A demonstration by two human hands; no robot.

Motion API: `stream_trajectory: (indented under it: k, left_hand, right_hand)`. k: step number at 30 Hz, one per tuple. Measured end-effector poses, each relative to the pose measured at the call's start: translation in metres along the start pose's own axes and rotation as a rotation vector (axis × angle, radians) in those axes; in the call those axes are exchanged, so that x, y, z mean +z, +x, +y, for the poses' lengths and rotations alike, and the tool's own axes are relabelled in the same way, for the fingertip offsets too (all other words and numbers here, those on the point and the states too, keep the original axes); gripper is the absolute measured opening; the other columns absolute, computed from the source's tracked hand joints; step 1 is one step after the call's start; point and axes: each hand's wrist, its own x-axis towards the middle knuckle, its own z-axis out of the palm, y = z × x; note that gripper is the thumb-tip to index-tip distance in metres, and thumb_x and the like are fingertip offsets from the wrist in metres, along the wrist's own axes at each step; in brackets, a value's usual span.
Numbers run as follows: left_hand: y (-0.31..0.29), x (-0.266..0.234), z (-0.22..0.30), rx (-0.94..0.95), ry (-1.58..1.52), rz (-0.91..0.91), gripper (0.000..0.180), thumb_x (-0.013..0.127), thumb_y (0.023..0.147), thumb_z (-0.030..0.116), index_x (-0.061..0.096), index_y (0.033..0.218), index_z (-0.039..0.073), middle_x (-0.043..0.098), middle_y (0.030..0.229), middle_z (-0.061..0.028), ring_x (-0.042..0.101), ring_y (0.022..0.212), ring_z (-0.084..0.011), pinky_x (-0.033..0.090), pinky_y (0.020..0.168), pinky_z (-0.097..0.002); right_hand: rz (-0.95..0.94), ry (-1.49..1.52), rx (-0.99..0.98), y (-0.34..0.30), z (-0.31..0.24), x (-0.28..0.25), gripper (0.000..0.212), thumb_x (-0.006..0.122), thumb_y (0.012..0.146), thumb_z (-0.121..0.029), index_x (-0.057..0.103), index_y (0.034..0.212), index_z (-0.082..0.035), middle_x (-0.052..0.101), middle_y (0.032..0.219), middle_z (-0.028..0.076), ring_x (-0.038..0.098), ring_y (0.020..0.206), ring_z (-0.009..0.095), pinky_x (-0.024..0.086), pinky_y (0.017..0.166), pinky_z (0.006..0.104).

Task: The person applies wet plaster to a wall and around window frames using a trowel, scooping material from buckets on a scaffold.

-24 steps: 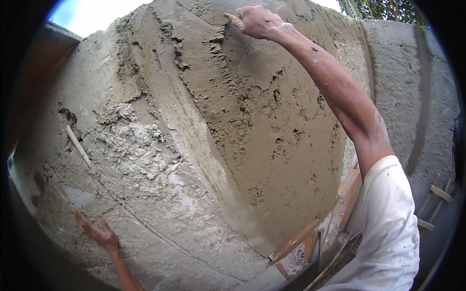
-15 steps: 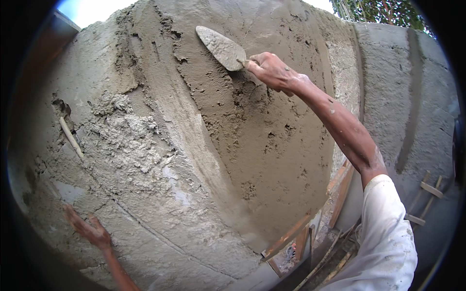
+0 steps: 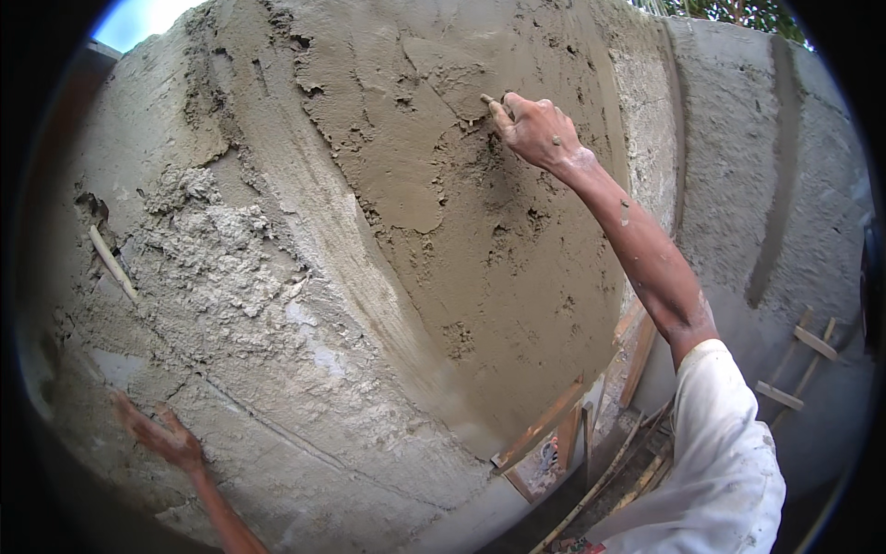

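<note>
My right hand (image 3: 540, 134) is closed around the handle of a trowel (image 3: 454, 92), high on the wall. The trowel's blade lies close against the wet mortar (image 3: 526, 305), and its mud-like colour makes its outline hard to pick out. Rough pits mark the mortar just below the hand. At the lower left, my left hand (image 3: 166, 434) rests with fingers spread against the rough grey wall (image 3: 277, 388), holding nothing. Dried splashes dot my right forearm.
A pale stick (image 3: 113, 263) juts from a hole in the wall at left. Wooden boards (image 3: 544, 425) and poles (image 3: 591, 489) stand at the lower right. A small wooden frame (image 3: 798, 369) leans further right. Leaves (image 3: 752, 13) show above the wall.
The trowel has swept a little right and down, smoothing a broad patch of mortar beneath its earlier place. My left hand keeps its spot on the wall; the view has shifted slightly.
</note>
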Motion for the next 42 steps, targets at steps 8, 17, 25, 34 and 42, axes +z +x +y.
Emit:
stream_trajectory:
  k: [8, 17, 25, 34, 42]
  left_hand:
    - [0.008, 0.004, 0.002, 0.017, -0.027, 0.036, 0.072, 0.037, 0.113, 0.055, 0.031, 0.168, 0.008, 0.035, 0.172, -0.0154, 0.03, 0.159, -0.0376, 0.026, 0.13, -0.057]
    - [0.006, -0.007, -0.002, -0.028, 0.04, 0.004, 0.073, 0.041, 0.113, 0.052, 0.03, 0.168, 0.006, 0.034, 0.172, -0.0178, 0.031, 0.159, -0.038, 0.024, 0.13, -0.0573]
    - [-0.001, 0.0, -0.005, -0.019, 0.013, 0.014, 0.069, 0.037, 0.113, 0.053, 0.032, 0.168, 0.01, 0.034, 0.173, -0.0135, 0.029, 0.16, -0.0381, 0.026, 0.13, -0.0589]
    - [0.001, 0.014, -0.006, -0.022, -0.031, 0.054, 0.073, 0.038, 0.112, 0.059, 0.032, 0.168, 0.013, 0.035, 0.172, -0.0113, 0.032, 0.158, -0.0374, 0.03, 0.128, -0.0588]
    - [-0.018, -0.018, 0.04, -0.019, -0.326, 0.051, 0.069, 0.042, 0.114, 0.048, 0.029, 0.168, 0.007, 0.028, 0.173, -0.0212, 0.027, 0.16, -0.0398, 0.028, 0.128, -0.0594]
  right_hand:
    - [-0.403, 0.451, -0.035, -0.11, -0.093, 0.03, 0.043, 0.055, 0.109, -0.037, 0.06, 0.085, -0.001, 0.066, 0.066, 0.015, 0.06, 0.05, 0.029, 0.05, 0.054, 0.0449]
    - [0.093, -0.179, -0.539, 0.099, -0.099, -0.03, 0.041, 0.051, 0.113, -0.044, 0.052, 0.087, -0.013, 0.05, 0.052, 0.004, 0.052, 0.043, 0.021, 0.046, 0.043, 0.0405]
    - [-0.122, 0.256, 0.007, 0.115, -0.13, -0.067, 0.054, 0.05, 0.112, -0.048, 0.069, 0.099, 0.0, 0.055, 0.057, 0.009, 0.056, 0.049, 0.02, 0.049, 0.048, 0.0431]
    - [-0.403, 0.372, -0.014, -0.138, -0.108, 0.042, 0.047, 0.053, 0.109, -0.041, 0.065, 0.092, 0.001, 0.067, 0.068, 0.026, 0.067, 0.063, 0.044, 0.057, 0.067, 0.0552]
    - [-0.642, 0.537, 0.821, -0.513, -0.071, 0.024, 0.051, 0.059, 0.104, -0.046, 0.068, 0.085, 0.001, 0.067, 0.076, 0.019, 0.066, 0.073, 0.033, 0.051, 0.071, 0.0476]
